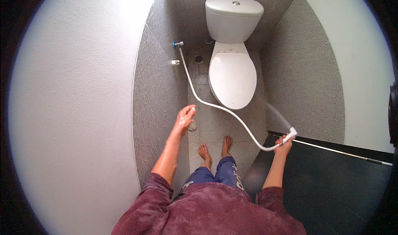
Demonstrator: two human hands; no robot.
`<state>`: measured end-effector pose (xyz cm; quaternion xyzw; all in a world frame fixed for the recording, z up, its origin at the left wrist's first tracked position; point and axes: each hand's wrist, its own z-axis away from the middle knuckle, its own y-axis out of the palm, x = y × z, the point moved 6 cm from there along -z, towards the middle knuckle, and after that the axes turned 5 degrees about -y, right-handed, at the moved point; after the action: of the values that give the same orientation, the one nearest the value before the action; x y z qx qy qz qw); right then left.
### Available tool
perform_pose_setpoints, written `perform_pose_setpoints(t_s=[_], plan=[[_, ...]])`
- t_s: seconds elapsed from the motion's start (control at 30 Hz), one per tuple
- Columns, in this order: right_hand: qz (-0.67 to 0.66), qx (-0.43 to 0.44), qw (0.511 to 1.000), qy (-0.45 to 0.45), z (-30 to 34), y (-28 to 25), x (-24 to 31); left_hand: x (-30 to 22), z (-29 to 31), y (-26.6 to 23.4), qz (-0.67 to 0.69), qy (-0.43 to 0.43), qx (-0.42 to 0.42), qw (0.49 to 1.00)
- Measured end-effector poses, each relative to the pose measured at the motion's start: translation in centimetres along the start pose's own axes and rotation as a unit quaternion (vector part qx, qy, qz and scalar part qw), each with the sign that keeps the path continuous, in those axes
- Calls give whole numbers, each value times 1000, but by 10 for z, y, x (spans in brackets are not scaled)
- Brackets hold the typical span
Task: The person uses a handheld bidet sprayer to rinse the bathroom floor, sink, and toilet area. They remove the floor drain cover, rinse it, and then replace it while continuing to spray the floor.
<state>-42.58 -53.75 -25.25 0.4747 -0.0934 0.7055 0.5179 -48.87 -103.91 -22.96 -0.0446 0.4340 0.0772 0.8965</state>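
Note:
My right hand (284, 143) is wrapped round a white bidet sprayer (293, 132), near the dark door on the right. A jet of water (278, 114) leaves its head toward the far left, beside the toilet. From its handle a white hose (226, 109) curves across to a metal valve (178, 44) on the left wall. My left hand (185, 118) hangs near that wall, wet, with its fingers curled together; a small pale spot shows at the fingertips, too small to name. The toilet (233, 79) stands ahead with its lid down.
An empty white sprayer holder (175, 62) is fixed to the left wall. Floor drains (192, 126) lie by my left hand and beside the toilet. A dark door (331, 181) fills the lower right. My bare feet (204, 151) stand on the tiled floor.

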Motion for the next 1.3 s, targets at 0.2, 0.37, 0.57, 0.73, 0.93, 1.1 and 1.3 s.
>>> perform_pose_setpoints(t_s=[0.2, 0.37, 0.57, 0.73, 0.93, 1.1, 1.3], plan=[[-29, 48, 998, 0, -74, 82, 55, -223, 150, -30, -185, 448, -77, 871], [43, 70, 995, 48, -128, 126, 84, -268, 187, -64, -225, 333, -74, 913], [82, 101, 990, 48, -151, 132, 85, -236, 195, -89, -349, 329, -67, 875], [80, 118, 988, 56, -162, 131, 81, -225, 202, -94, -274, 417, -107, 860], [50, 158, 986, 27, -171, 135, 76, -245, 221, -98, -239, 471, -132, 839], [99, 116, 988, 34, -158, 141, 85, -273, 234, -101, -186, 458, -144, 857], [158, 46, 984, 61, -140, 133, 113, -268, 202, -116, -174, 355, -150, 906]])
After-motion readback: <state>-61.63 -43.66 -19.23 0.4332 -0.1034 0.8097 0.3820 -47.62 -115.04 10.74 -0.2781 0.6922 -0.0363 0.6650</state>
